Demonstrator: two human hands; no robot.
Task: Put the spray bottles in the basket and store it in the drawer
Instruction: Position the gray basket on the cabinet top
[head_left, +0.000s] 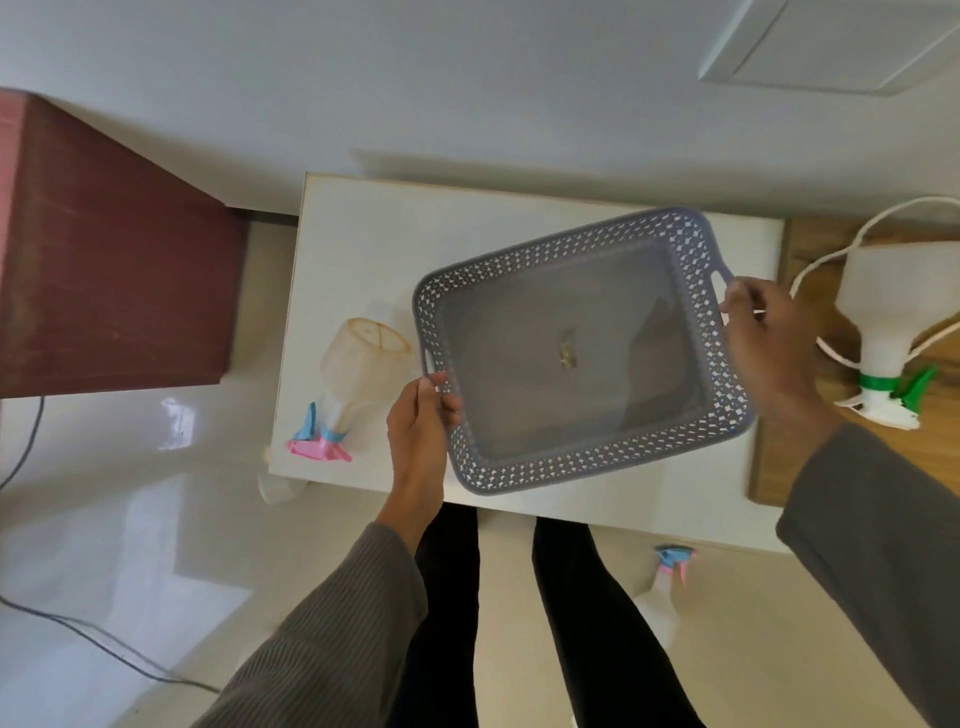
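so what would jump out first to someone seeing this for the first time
The grey lattice basket, empty, sits mid-frame over the white table, with the left hand and right hand gripping its two handles. Next comes the spray bottle with a pink and blue trigger left of the basket, and the white one with a green trigger on the wooden surface to the right.

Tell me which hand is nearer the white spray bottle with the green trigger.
Right. The right hand grips the grey lattice basket at its handle beside that green-trigger bottle; the left hand holds the basket's opposite end.
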